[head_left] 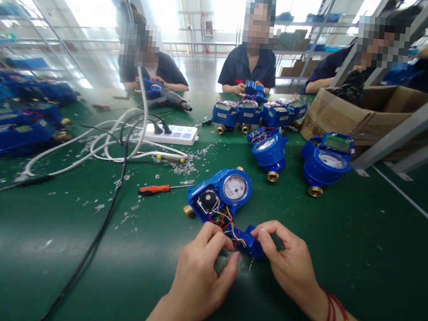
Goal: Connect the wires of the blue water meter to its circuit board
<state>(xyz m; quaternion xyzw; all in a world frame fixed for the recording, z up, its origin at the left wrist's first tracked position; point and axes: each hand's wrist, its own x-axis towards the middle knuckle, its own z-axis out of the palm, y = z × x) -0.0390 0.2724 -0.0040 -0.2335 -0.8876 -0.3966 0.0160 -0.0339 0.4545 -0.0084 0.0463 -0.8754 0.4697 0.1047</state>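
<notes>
A blue water meter lies on the green table in front of me, its round dial facing up and its side compartment uncovered. Thin coloured wires run from that compartment to a small blue housing. My right hand pinches the housing's upper edge between thumb and fingers. Curled beside the wires is my left hand, its fingertips close to the housing's left end; whatever they hold is hidden. An orange-handled screwdriver rests left of the meter, its shaft pointing at it.
Two blue meters stand at right, before a row of others. A cardboard box sits behind. Leftward are a power strip, tangled cables, plastic scraps, a heat gun and piled meters. Co-workers sit opposite.
</notes>
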